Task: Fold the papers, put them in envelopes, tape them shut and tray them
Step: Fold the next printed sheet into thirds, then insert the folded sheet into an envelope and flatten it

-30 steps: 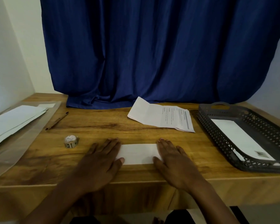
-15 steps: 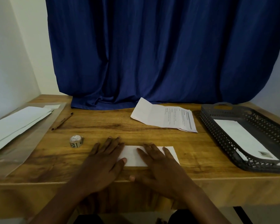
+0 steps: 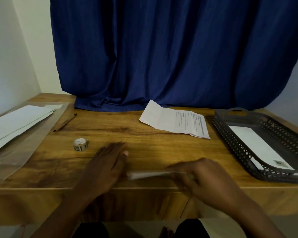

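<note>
Deep navy blue curtain (image 3: pixel 170 54), in plain folds. Warm honey-brown counter (image 3: pixel 127 133) with darker wood-grain streaks. White folded sheet (image 3: pixel 175 121) lined with black print. Dark grey tray (image 3: pixel 230 133), walls pierced in a lattice pattern, with a white envelope (image 3: pixel 258 148) bearing a small dark patch. Brown pencil (image 3: pixel 64 122). Tape roll (image 3: pixel 80 144), whitish with dark marks. White envelopes (image 3: pixel 15 122) on clear film. Pale cream walls (image 3: pixel 15 48).

The room was dim, with soft light and no glare anywhere. The curtain (image 3: pixel 170 54) across the upper frame sat in deep shade between its folds. Both hands, the left hand (image 3: pixel 107 165) and the right hand (image 3: pixel 201 177), were smeared by motion blur low in the frame. The wide lens bowed the table (image 3: pixel 144 134) edge and frame corners.
</note>
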Available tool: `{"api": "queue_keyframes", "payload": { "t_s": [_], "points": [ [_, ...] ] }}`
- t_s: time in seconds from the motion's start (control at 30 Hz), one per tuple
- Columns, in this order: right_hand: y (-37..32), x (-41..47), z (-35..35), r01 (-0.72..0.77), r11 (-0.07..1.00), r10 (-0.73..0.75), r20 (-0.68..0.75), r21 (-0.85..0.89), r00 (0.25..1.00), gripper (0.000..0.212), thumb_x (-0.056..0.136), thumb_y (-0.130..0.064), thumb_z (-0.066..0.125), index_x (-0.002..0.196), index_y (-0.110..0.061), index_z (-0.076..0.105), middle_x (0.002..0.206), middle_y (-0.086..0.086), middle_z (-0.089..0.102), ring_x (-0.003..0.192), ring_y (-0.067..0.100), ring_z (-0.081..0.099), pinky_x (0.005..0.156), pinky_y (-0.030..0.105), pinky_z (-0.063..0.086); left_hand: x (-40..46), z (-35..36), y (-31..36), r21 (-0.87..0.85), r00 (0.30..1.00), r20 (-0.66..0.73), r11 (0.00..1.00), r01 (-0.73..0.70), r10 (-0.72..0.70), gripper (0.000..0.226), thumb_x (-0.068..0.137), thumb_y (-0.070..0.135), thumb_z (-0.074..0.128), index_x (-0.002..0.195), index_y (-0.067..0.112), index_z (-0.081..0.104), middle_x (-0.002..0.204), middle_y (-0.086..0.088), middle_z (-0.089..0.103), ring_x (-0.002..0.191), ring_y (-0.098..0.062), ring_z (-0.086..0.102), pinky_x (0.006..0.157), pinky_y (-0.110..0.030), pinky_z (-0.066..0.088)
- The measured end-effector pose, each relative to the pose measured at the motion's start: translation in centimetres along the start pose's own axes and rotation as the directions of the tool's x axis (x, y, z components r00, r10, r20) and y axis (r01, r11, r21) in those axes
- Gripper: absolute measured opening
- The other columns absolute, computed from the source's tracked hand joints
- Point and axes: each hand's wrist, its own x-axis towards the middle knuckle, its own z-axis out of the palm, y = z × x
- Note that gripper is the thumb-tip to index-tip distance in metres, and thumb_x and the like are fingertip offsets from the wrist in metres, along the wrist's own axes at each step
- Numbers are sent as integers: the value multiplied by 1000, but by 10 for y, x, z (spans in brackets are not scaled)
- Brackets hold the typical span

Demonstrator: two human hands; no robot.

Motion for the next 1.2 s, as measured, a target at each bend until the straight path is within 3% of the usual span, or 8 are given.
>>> {"api": "queue_keyframes", "payload": {
  "t_s": [0.13, 0.27, 0.37, 0.57, 0.73, 0.87, 1.07, 1.2],
  "points": [
    [-1, 29, -23, -110, 768, 285, -183, 630, 941, 28, 87, -60, 57, 94, -39, 73, 86, -14, 75, 72, 7, 70, 58, 21, 52, 0, -1, 1, 35, 1000, 30, 999, -8, 7, 73, 93, 65, 12, 157, 35, 30, 165, 10, 28, 152, -4, 14, 122, -25, 5],
    [3, 72, -11, -211, 562, 444, -77, 800, 892, 23, 92, -52, 59, 95, -32, 70, 85, -23, 75, 75, -2, 71, 61, 20, 53, -1, 1, 0, 73, 999, 42, 997, -19, 16, 73, 94, 67, 10, 157, 36, 28, 165, 11, 26, 153, -4, 12, 121, -24, 1],
    [-3, 96, 17, -259, 366, 433, 83, 894, 898, 18, 92, -43, 67, 103, -30, 72, 96, -7, 79, 88, 16, 76, 75, 35, 60, -2, 1, 2, 12, 1000, 5, 1000, 17, -17, 71, 94, 67, 12, 155, 38, 34, 163, 11, 32, 151, -5, 19, 120, -24, 5],
    [-15, 115, 65, -312, 314, 417, 165, 897, 894, 24, 92, -36, 69, 111, -20, 69, 94, -2, 79, 82, 19, 76, 66, 33, 61, -7, -4, 5, -233, 990, -134, 972, 9, -42, 41, 105, 54, 35, 143, 42, 46, 139, 20, 56, 124, 5, 50, 108, -31, 45],
    [-6, 110, 74, -283, 414, 456, 72, 865, 887, 19, 91, -36, 70, 104, -24, 65, 87, -2, 77, 72, 15, 75, 53, 24, 56, -10, -29, -4, -513, 975, -221, 854, -90, -31, 33, 102, 28, 58, 135, 33, 57, 128, 19, 65, 116, 4, 61, 92, -19, 54],
    [-2, 108, 79, -240, 530, 423, -9, 813, 906, 16, 93, -32, 68, 106, -31, 60, 94, -6, 71, 73, 16, 72, 55, 21, 52, -4, -80, -20, -474, 967, -255, 868, -149, 27, 28, 98, 43, 57, 125, 36, 63, 117, 14, 72, 108, -7, 68, 88, -29, 59],
    [-3, 114, 81, -239, 549, 442, -36, 801, 896, 20, 94, -39, 64, 108, -26, 58, 93, -5, 68, 80, 19, 67, 59, 26, 48, 21, -170, -110, -57, 912, -381, 988, 141, -152, 23, 96, 38, 67, 117, 31, 70, 109, 21, 71, 99, -2, 67, 87, -25, 54],
    [-2, 115, 80, -246, 558, 432, -25, 792, 902, 22, 96, -37, 63, 111, -22, 58, 94, -3, 68, 81, 19, 66, 61, 25, 47, 16, -206, -190, 282, 867, -290, 830, 482, -405, 46, 89, 47, 73, 127, 20, 65, 136, -4, 63, 121, -24, 60, 100, -38, 48]
  ]
}}
